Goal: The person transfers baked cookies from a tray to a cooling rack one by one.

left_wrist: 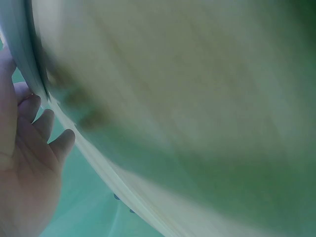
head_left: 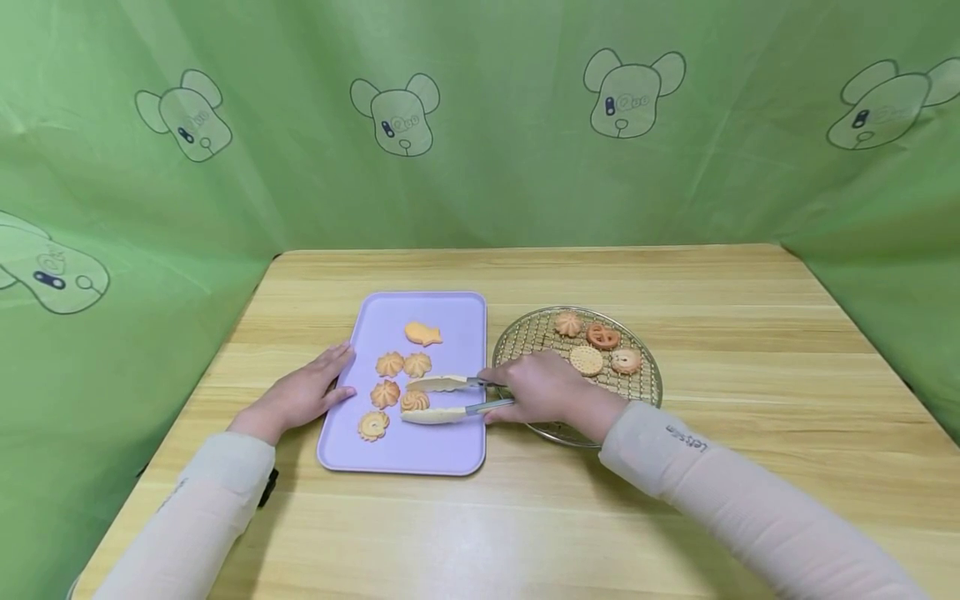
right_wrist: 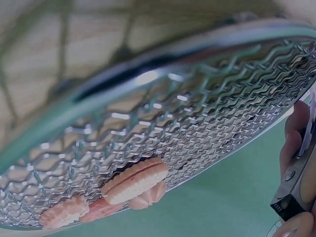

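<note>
My right hand [head_left: 543, 385] grips metal tongs [head_left: 489, 407] with pale tips, which reach over the lilac tray [head_left: 450, 450]. Between the tips lies a round swirl cookie [head_left: 415, 401]; whether they squeeze it I cannot tell. Beside it on the tray are several flower-shaped cookies [head_left: 385, 393], a ring-like cookie [head_left: 373, 426] and a fish-shaped cookie [head_left: 422, 334]. With fingers fairly straight, my left hand [head_left: 300, 396] touches the tray's left edge, thumb on the rim. In the left wrist view, the left hand [left_wrist: 34, 158] shows its fingertips by that edge.
A round wire rack [head_left: 525, 337] stands right of the tray, partly beneath my right forearm. It bears a flower cookie [head_left: 567, 323], a pretzel-shaped cookie [head_left: 602, 336], a dotted round cookie [head_left: 586, 361] and another round one [head_left: 626, 361]. Green curtains [head_left: 495, 192] surround the wooden table [head_left: 750, 375].
</note>
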A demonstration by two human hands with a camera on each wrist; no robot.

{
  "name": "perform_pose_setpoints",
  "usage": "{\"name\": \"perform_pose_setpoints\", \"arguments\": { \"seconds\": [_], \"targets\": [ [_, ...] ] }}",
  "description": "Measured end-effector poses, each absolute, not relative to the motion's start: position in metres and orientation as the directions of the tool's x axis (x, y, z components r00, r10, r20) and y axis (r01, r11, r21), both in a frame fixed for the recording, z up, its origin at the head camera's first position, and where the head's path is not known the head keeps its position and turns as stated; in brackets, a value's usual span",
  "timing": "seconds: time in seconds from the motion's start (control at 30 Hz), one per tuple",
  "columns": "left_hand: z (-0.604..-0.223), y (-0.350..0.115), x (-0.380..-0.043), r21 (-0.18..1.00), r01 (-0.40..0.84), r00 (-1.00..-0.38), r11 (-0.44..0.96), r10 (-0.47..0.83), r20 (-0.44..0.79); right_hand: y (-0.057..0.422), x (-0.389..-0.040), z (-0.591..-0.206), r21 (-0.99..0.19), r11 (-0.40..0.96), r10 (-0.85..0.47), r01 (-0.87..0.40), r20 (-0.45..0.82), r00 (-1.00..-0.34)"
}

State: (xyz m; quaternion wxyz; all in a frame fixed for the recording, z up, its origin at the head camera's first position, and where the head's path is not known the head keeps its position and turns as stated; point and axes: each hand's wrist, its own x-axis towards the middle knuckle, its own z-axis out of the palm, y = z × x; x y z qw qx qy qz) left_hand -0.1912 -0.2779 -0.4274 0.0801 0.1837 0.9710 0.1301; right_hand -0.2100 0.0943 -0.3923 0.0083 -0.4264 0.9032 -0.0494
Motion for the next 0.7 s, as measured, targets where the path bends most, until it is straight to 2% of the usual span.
{"name": "perform_pose_setpoints", "arguments": {
  "seconds": [0.7],
  "targets": [
    [-0.428, -0.279, -0.191, 0.286, 0.338, -0.919, 0.896, 0.380, -0.103, 0.107, -0.208, -0.391, -0.108, 0.606, -0.777, -0.788, 0.134, -0.616]
  ]
}}
